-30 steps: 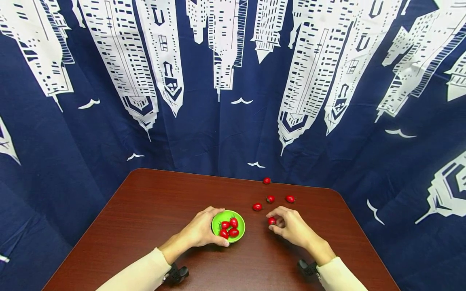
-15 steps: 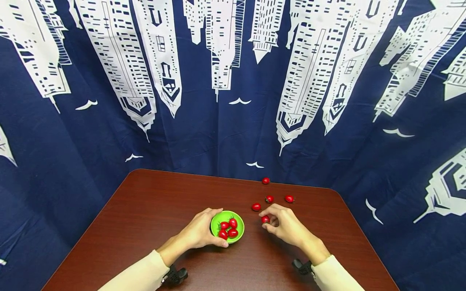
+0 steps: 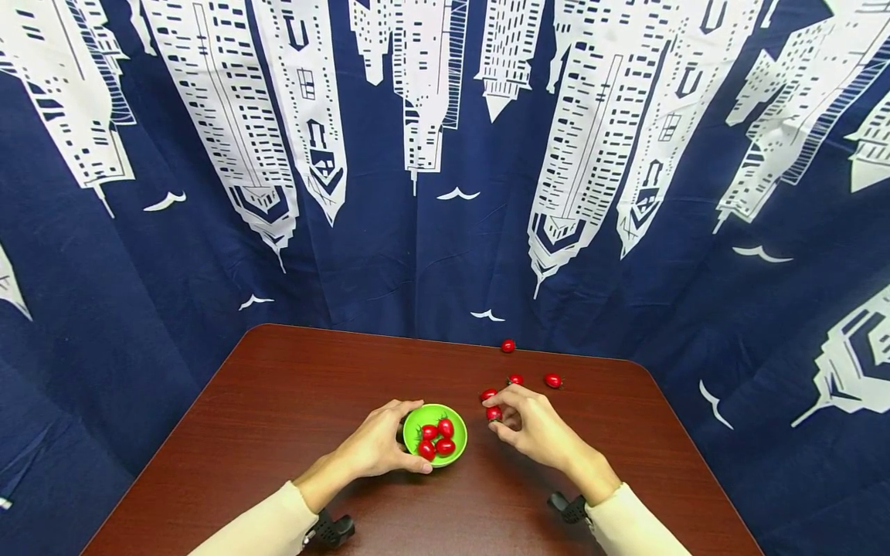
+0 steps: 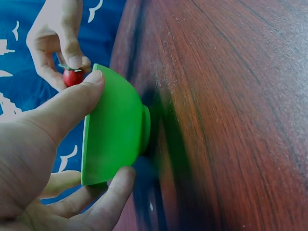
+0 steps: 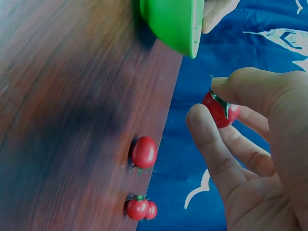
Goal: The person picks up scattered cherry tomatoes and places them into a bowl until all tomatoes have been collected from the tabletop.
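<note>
A bare strip of dark red-brown wooden table [image 3: 299, 401] separates the small round green plastic bowl [image 3: 455, 452] from the right hand [image 3: 531, 425], open for passing. The left hand [image 3: 375, 448] blocks the bowl's left side. Behind the right hand, loose red cherry tomatoes [image 3: 553, 380] dot the tabletop. A navy curtain printed with white skyscrapers [image 3: 417, 232] closes off the far edge.

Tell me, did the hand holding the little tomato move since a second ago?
Yes. The right hand, pinching a tomato, has moved left toward the green bowl, which stayed put in the left hand.
</note>
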Demonstrator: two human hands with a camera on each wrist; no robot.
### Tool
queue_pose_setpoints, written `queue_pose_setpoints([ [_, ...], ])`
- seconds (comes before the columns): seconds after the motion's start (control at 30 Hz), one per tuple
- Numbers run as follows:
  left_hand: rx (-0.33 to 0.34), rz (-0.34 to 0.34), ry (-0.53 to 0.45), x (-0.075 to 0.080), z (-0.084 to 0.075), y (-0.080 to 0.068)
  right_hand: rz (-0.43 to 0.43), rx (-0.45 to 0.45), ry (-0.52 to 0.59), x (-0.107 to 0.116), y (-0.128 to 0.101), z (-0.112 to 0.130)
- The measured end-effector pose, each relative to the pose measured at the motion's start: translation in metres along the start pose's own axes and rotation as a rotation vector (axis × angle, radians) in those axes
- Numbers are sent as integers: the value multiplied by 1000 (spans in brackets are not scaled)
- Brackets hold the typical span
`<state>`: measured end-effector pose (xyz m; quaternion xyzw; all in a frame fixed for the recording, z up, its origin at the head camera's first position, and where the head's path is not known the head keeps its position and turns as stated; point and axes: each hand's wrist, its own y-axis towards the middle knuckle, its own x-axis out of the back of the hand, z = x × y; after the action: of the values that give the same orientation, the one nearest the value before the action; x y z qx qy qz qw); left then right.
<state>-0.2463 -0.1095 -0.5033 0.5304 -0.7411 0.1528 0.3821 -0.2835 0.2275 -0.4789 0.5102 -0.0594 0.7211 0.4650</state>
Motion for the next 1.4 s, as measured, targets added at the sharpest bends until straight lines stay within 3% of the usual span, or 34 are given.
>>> queue_pose_setpoints([
  [0.53, 16, 13, -71, 2, 2, -4, 19, 59, -17, -11, 19, 19],
  [1.4, 40, 47, -185, 3, 5, 0, 96, 80, 68, -31, 43, 46],
])
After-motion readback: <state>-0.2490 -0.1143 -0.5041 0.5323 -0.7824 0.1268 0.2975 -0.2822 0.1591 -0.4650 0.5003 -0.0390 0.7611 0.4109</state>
